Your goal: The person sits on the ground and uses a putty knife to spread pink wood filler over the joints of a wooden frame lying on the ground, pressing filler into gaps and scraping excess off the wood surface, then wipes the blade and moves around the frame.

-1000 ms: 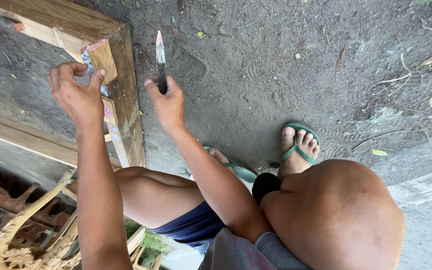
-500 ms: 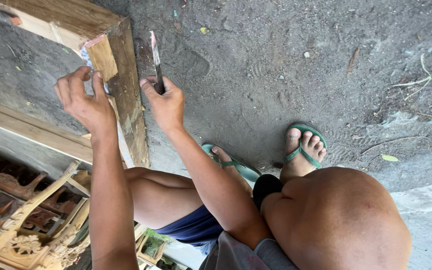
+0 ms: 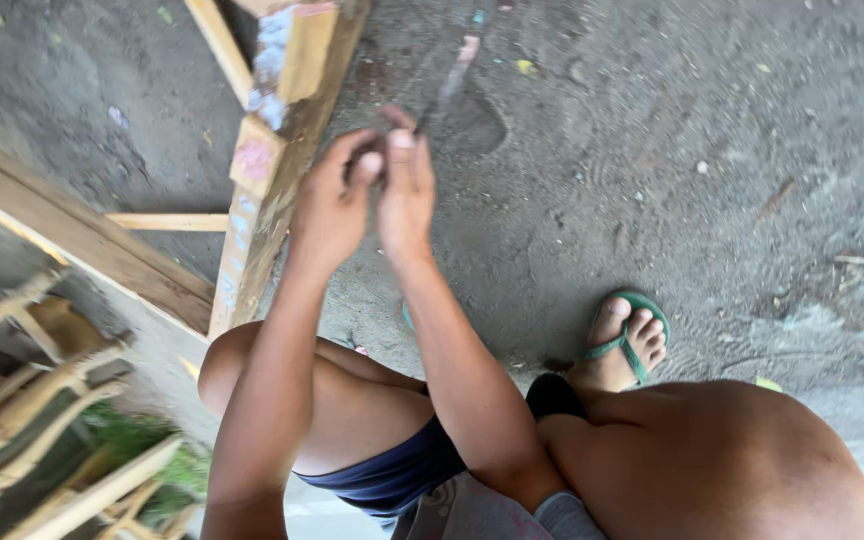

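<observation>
I see a packed grey dirt floor point(image 3: 712, 150), scuffed and strewn with small dry leaves and twigs under soft daylight. Left of it a long wooden beam point(image 3: 82, 235) runs diagonally. Below that beam, at the lower left, pale wooden slats point(image 3: 42, 400) lie stacked over something green.

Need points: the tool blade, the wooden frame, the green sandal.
tool blade point(image 3: 449, 85), head view, middle of the blurred blade above the hands.
wooden frame point(image 3: 297, 130), head view, upright beam left of the hands.
green sandal point(image 3: 624, 345), head view, strap across the foot.
</observation>
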